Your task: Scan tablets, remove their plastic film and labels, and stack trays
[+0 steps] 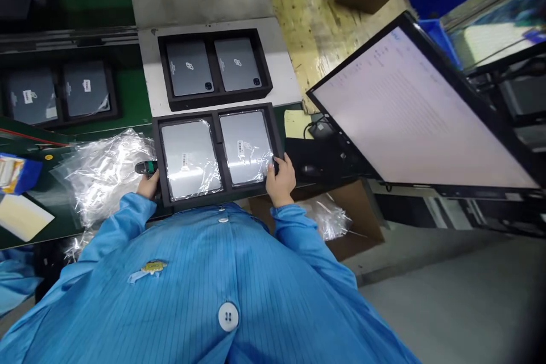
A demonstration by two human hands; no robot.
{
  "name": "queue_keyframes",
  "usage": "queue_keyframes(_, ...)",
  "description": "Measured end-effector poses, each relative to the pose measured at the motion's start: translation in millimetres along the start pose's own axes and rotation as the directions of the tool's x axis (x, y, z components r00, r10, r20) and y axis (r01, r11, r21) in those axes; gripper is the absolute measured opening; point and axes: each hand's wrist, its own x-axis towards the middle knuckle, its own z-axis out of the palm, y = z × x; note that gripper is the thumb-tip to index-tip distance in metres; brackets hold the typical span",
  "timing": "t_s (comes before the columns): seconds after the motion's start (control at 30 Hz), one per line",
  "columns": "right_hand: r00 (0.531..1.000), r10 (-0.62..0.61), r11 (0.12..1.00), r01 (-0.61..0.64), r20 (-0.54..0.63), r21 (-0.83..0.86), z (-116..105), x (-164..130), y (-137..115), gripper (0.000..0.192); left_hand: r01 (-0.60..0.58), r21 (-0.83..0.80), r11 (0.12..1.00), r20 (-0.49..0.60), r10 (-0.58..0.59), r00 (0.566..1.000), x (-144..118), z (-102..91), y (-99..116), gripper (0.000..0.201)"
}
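Note:
I hold a black foam tray [224, 190] by its two near corners, close to my chest. My left hand [149, 186] grips the tray's left edge and my right hand [280, 178] grips the right edge, thumb on the rim. Two grey tablets lie in the tray, each wrapped in clear plastic with a barcode label: the left tablet [187, 159] and the right tablet [245, 147]. A small black and green object [145, 168] sits just beside my left hand.
A second black tray [213, 99] with two unwrapped tablets rests on a grey plate beyond. A third tray [60, 94] lies on the green belt at left. Crumpled clear bags [102, 173] lie left of me. A large lit monitor [418, 119] stands at right.

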Motion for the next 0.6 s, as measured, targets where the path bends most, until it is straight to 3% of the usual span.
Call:
queue_keyframes(0.13, 0.997, -0.026, 0.998, 0.023, -0.073, -0.052, 6, 2, 3, 0.042, 0.048, -0.193, 0.980, 0.128, -0.024, 0.991, -15, -1.5, 9, 0.029)
queue_keyframes(0.2, 0.993, -0.028, 0.997, 0.020, -0.112, -0.070, 10, 2, 5, 0.040, 0.038, -0.280, 0.959, 0.122, -0.004, 0.993, -22, -4.2, 17, 0.022)
queue_keyframes(0.33, 0.991, -0.009, 0.998, 0.001, -0.132, -0.058, 16, 5, 7, 0.037, -0.035, -0.447, 0.894, -0.030, 0.024, 0.999, -30, -14.7, 35, 0.023)
queue_keyframes(0.47, 0.991, 0.006, 0.999, -0.012, -0.133, -0.040, 18, 8, 8, 0.035, -0.059, -0.385, 0.921, -0.222, -0.030, 0.975, -35, -22.0, 44, 0.029)
queue_keyframes(0.6, 0.989, 0.010, 0.999, -0.017, -0.145, -0.050, 18, 9, 5, 0.034, 0.011, -0.390, 0.921, -0.264, -0.123, 0.957, -43, -19.5, 49, 0.023)
